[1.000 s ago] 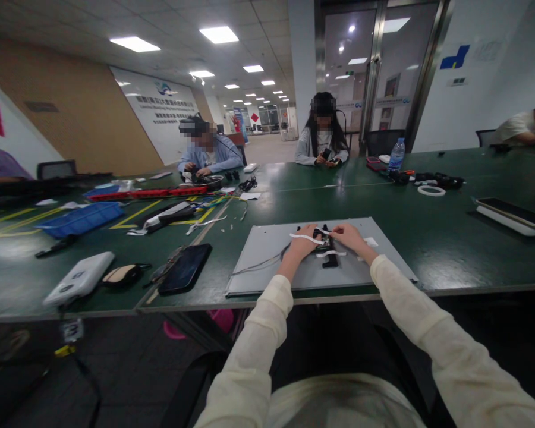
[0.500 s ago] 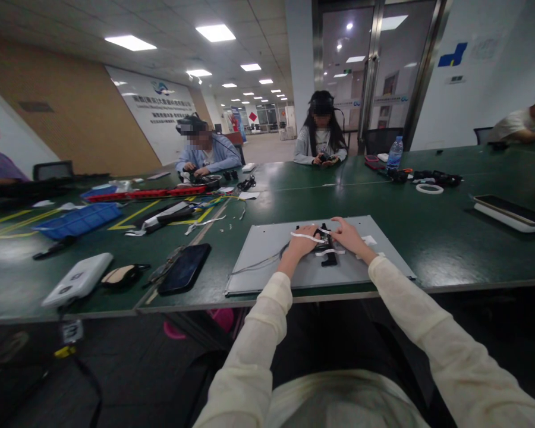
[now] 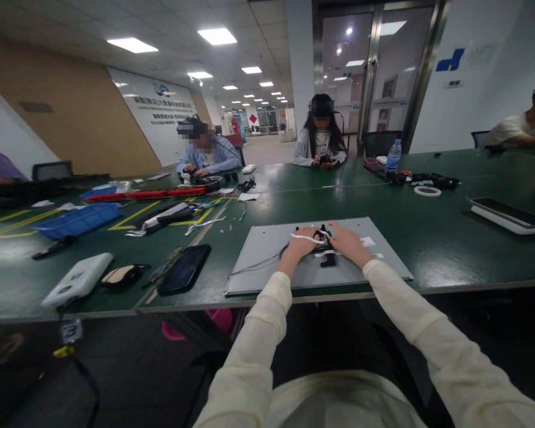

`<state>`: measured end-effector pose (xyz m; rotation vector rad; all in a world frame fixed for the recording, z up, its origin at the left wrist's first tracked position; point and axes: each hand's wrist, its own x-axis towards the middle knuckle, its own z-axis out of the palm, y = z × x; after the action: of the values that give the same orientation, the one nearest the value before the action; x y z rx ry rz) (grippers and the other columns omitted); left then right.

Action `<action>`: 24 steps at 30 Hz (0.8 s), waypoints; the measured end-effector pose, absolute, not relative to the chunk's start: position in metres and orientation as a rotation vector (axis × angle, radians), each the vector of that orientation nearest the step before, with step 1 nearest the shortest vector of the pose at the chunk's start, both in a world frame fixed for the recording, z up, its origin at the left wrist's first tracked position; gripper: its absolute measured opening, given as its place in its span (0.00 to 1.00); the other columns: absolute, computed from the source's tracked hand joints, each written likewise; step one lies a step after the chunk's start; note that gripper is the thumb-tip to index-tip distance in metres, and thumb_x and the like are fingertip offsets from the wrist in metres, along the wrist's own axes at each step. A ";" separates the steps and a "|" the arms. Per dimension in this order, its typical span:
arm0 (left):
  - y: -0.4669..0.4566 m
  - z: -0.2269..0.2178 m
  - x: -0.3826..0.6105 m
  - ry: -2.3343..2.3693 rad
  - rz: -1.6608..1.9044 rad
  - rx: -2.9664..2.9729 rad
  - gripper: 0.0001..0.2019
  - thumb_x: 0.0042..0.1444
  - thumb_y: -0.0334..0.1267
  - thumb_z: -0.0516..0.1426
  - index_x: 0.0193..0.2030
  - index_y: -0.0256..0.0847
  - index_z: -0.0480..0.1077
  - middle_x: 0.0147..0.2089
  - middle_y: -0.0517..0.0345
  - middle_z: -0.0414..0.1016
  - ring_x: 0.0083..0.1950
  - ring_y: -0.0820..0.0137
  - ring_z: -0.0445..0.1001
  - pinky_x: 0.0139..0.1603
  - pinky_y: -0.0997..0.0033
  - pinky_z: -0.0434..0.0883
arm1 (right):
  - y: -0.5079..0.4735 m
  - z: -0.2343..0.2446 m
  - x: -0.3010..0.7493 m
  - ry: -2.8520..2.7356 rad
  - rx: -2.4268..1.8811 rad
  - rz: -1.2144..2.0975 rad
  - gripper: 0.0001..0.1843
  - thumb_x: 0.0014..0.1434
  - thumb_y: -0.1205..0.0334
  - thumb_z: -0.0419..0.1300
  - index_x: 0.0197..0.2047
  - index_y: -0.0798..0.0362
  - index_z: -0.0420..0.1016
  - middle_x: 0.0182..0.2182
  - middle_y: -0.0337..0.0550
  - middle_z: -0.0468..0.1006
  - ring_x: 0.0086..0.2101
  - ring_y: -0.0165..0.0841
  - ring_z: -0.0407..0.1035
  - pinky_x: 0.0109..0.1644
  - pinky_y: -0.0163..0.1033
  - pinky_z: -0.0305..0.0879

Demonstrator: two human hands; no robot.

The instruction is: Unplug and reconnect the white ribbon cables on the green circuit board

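A grey flat panel [image 3: 361,273] lies on the table in front of me. On it sits a slim black part [image 3: 327,260] with thin grey wires [image 3: 261,265] running off to the left. My left hand [image 3: 301,245] is closed over the left side of this part, its fingertips partly hidden. A narrow white strip [image 3: 307,238] crosses the back of that hand, and another white strip [image 3: 325,254] lies over the part. My right hand [image 3: 350,245] rests at the part's right side, index finger stretched forward and thumb apart from it. Whether those fingers touch a strip is too small to tell.
Small white pieces [image 3: 367,241] lie on the panel's right. Left of it are a black phone [image 3: 185,268], a white device [image 3: 78,279] and a blue tray [image 3: 78,221]. To the right stands a phone on a white block [image 3: 508,217]. Co-workers sit across the table.
My right hand has come down and slightly left, closer to the black part. The left hand stays in place. My head view has shifted slightly.
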<state>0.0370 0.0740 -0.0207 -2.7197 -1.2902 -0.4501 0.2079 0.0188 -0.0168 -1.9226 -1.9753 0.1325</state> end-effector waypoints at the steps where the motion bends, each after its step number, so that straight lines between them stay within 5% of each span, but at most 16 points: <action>1: 0.074 -0.021 0.037 -1.287 -0.447 -2.717 0.17 0.63 0.34 0.48 0.56 0.33 0.67 0.58 0.44 0.71 0.60 0.63 0.69 0.62 0.61 0.63 | 0.018 -0.017 0.209 -1.991 -1.922 0.112 0.28 0.62 0.60 0.53 0.65 0.52 0.57 0.39 0.55 0.78 0.41 0.45 0.74 0.42 0.41 0.63; 8: 0.071 -0.017 0.038 -1.313 -0.452 -2.738 0.16 0.62 0.34 0.48 0.55 0.36 0.67 0.57 0.47 0.73 0.58 0.65 0.70 0.62 0.63 0.63 | 0.011 -0.017 0.212 -2.051 -1.894 0.028 0.28 0.63 0.59 0.53 0.65 0.52 0.58 0.38 0.56 0.78 0.39 0.45 0.74 0.41 0.40 0.63; 12: 0.069 -0.013 0.039 -1.316 -0.421 -2.743 0.16 0.63 0.34 0.48 0.55 0.35 0.67 0.57 0.46 0.72 0.57 0.64 0.70 0.61 0.63 0.63 | 0.009 -0.018 0.223 -1.972 -1.777 0.165 0.26 0.60 0.62 0.56 0.62 0.51 0.64 0.32 0.47 0.78 0.35 0.39 0.72 0.39 0.37 0.61; 18: 0.071 -0.014 0.039 -1.336 -0.403 -2.735 0.16 0.63 0.34 0.48 0.55 0.39 0.67 0.58 0.50 0.72 0.59 0.65 0.69 0.62 0.61 0.63 | 0.008 -0.026 0.237 -1.934 -1.494 0.240 0.11 0.60 0.60 0.56 0.39 0.55 0.77 0.31 0.42 0.73 0.35 0.32 0.66 0.41 0.34 0.59; 24: 0.071 -0.014 0.037 -1.335 -0.408 -2.735 0.16 0.63 0.35 0.48 0.56 0.38 0.67 0.59 0.49 0.71 0.60 0.65 0.68 0.63 0.62 0.62 | 0.000 -0.022 0.231 -2.057 -1.416 0.355 0.23 0.66 0.52 0.48 0.30 0.54 0.76 0.28 0.42 0.71 0.34 0.33 0.64 0.41 0.35 0.58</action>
<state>0.0375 0.0705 -0.0137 -2.7348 -1.3353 -0.4083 0.2310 0.0004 -0.0223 -1.4159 -2.0574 0.3548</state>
